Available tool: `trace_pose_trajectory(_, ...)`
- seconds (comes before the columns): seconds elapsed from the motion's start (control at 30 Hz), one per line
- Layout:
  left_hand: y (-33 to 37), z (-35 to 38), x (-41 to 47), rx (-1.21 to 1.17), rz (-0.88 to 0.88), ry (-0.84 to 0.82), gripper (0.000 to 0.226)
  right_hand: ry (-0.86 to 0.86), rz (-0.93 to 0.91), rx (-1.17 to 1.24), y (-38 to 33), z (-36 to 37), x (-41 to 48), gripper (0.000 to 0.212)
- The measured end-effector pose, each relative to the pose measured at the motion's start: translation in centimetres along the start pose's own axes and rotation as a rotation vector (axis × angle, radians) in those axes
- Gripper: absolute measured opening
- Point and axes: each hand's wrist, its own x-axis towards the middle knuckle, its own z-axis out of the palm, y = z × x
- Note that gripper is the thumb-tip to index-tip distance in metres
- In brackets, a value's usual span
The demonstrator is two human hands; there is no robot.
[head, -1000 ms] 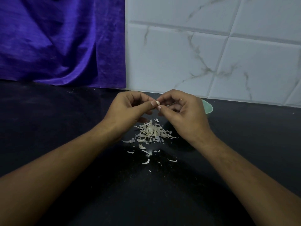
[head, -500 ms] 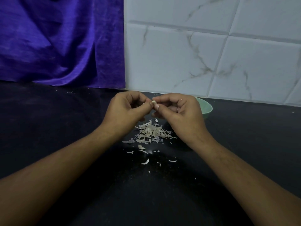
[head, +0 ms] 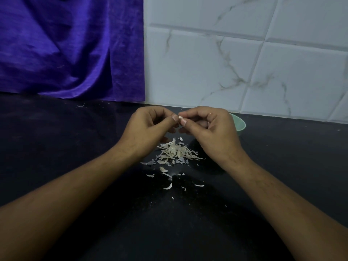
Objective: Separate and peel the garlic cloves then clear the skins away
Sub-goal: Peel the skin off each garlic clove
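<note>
A small pale garlic clove (head: 180, 117) is pinched between the fingertips of both hands, held above the dark counter. My left hand (head: 148, 129) pinches it from the left with thumb and forefinger. My right hand (head: 211, 129) pinches it from the right, its other fingers curled. Directly below the hands lies a pile of dry garlic skins (head: 176, 152), with loose flakes (head: 168, 186) scattered nearer to me. Most of the clove is hidden by the fingers.
A pale green bowl (head: 239, 124) stands behind my right hand, mostly hidden by it. The black counter (head: 75, 147) runs to a white marble-tiled wall (head: 244, 63) and a purple cloth (head: 66, 53) at the back left.
Both hands stay together over the skin pile with only small finger shifts on the clove. The camera view has drifted slightly.
</note>
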Motion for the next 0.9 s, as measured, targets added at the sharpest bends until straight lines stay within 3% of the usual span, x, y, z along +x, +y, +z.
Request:
trace_pose_trajectory(0.57, 0.1, -0.2, 0.0, 0.202, 0.123, 0.041, 0.016, -0.058, 0.062, 0.013, 0.0, 0.2, -0.1, 0.01)
trace_pose_trajectory(0.77, 0.7, -0.1, -0.1, 0.237, 0.127, 0.061, 0.03, -0.071, 0.16, 0.196, 0.0, 0.6, -0.1, 0.008)
trace_pose_trajectory(0.9, 0.3, -0.3, 0.1, 0.281, 0.095, 0.07, 0.024, -0.005, 0.185, 0.314, -0.1, 0.8, -0.2, 0.01)
